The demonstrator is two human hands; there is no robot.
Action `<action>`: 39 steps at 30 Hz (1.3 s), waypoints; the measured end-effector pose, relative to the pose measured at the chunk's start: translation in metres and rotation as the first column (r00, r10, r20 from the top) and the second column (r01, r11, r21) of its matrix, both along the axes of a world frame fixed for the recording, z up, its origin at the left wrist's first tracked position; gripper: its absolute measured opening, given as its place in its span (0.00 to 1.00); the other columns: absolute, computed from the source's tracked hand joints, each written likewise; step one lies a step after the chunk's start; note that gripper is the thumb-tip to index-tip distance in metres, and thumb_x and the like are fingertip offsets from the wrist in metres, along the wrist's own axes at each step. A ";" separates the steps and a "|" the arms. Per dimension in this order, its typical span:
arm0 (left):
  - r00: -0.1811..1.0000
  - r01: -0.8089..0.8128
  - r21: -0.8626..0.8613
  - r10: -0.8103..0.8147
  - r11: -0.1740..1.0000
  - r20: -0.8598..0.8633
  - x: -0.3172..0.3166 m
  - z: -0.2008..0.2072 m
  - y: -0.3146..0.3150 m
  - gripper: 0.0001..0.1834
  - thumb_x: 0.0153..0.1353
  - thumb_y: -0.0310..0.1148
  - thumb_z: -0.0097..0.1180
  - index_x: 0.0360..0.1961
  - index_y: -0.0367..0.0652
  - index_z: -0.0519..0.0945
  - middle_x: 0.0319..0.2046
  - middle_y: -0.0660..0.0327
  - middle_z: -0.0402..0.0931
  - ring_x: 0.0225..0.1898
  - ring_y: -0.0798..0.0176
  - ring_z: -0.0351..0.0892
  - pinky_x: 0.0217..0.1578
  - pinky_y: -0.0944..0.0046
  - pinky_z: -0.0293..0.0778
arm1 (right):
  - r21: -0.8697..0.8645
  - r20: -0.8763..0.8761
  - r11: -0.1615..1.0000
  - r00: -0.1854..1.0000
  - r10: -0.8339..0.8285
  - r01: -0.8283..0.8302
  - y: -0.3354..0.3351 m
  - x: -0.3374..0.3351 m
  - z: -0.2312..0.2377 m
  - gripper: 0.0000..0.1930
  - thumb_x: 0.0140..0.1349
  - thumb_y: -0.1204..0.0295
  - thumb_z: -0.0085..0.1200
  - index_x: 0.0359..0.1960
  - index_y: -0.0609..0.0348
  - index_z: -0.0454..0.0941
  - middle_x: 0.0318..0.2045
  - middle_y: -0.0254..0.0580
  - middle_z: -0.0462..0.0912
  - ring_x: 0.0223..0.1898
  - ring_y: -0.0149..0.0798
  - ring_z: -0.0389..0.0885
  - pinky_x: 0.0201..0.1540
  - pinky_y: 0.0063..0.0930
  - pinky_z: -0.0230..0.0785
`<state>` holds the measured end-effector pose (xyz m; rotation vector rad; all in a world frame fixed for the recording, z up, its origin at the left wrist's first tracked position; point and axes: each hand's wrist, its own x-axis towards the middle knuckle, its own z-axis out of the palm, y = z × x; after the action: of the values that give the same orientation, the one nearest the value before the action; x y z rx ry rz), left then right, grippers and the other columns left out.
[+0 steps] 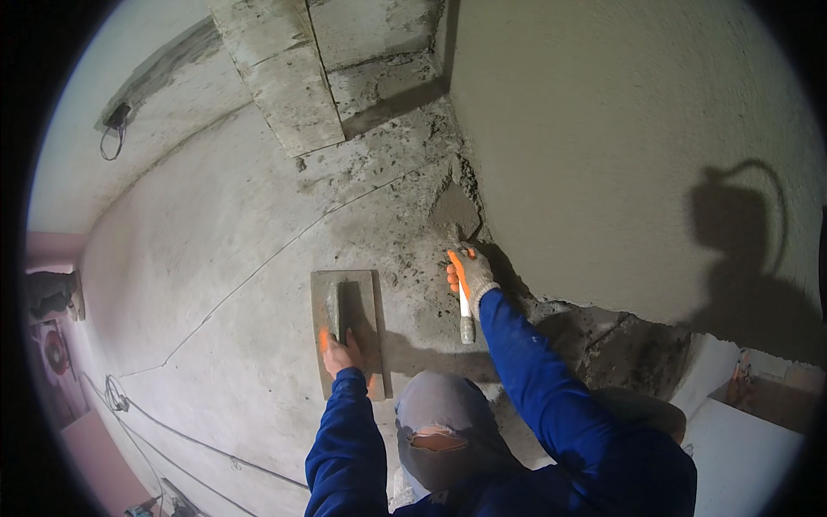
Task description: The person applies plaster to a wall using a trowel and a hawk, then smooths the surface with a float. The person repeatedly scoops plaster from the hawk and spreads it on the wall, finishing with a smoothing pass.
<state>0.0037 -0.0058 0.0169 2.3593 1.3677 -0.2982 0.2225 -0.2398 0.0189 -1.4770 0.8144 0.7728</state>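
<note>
Two blue-sleeved arms [551,379] reached up from the lower edge, the grey-hooded head [444,422] between them. Nearer lay the flat grey rectangular float [366,332], its long axis running almost straight away from the body; the left hand [343,354] was wrapped around the near end of its raised handle. Farther out and to the right, the gloved orange-and-grey right hand [470,274] grasped a white-handled metal trowel [465,303], the handle butt toward the body, the mortar-coated blade pointing away, roughly parallel to the float and well apart from it. Beyond that hand, the blade lay just beside the crumbly edge of a smooth greenish-grey plastered surface [620,155]; whether it touched, I could not tell.
</note>
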 end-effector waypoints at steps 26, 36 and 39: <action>1.000 -0.019 -0.050 0.019 0.999 0.010 -0.002 -0.003 0.001 0.30 0.61 0.55 0.52 0.46 0.35 0.76 0.37 0.38 0.80 0.41 0.35 0.79 0.43 0.45 0.74 | 0.174 0.116 0.977 0.988 0.101 -0.120 -0.062 -0.118 -0.009 0.09 0.63 0.66 0.57 0.37 0.55 0.72 0.19 0.33 0.74 0.14 0.28 0.70 0.16 0.26 0.64; 0.999 -0.017 0.001 0.017 1.000 0.029 -0.005 -0.009 0.000 0.26 0.60 0.53 0.53 0.43 0.38 0.76 0.35 0.40 0.80 0.40 0.36 0.80 0.42 0.44 0.74 | 0.133 -0.138 0.970 0.965 0.224 -0.206 -0.106 -0.217 0.017 0.14 0.63 0.62 0.58 0.43 0.51 0.68 0.17 0.35 0.66 0.13 0.30 0.59 0.16 0.31 0.50; 1.000 -0.024 -0.012 0.024 1.000 0.008 -0.003 -0.006 -0.001 0.26 0.60 0.54 0.53 0.43 0.38 0.76 0.35 0.40 0.80 0.40 0.37 0.80 0.42 0.44 0.74 | 0.130 -0.222 0.990 0.972 0.076 -0.048 -0.101 -0.191 0.022 0.16 0.62 0.62 0.59 0.47 0.52 0.70 0.18 0.37 0.70 0.13 0.31 0.62 0.16 0.31 0.53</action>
<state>0.0007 -0.0064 0.0113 2.3303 1.3855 -0.2889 0.0313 -0.3412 0.0411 -1.3235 0.8771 1.0350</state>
